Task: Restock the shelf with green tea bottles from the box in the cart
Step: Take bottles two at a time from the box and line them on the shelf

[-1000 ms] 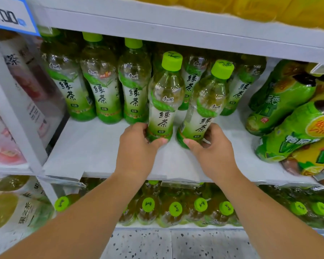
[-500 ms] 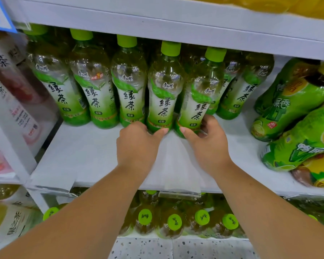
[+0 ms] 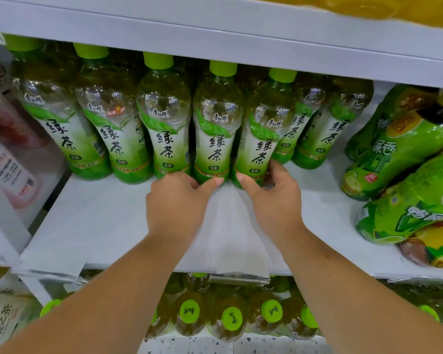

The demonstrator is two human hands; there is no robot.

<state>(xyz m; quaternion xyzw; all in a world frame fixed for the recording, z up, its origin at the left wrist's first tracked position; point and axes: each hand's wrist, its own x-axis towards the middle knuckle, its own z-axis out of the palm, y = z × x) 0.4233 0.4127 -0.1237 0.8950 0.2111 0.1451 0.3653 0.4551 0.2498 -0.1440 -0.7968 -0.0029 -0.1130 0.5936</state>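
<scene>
Bottle of green tea [image 3: 216, 139] upright, cap up, gripped by left hand [image 3: 175, 203], neighbour bottle [image 3: 264, 139] by right hand [image 3: 274, 200]

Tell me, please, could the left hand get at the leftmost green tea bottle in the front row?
Probably yes. The leftmost bottle stands at the front with bare shelf before it and nothing between. The left hand grips the fourth bottle, though, so it must let go first.
</scene>
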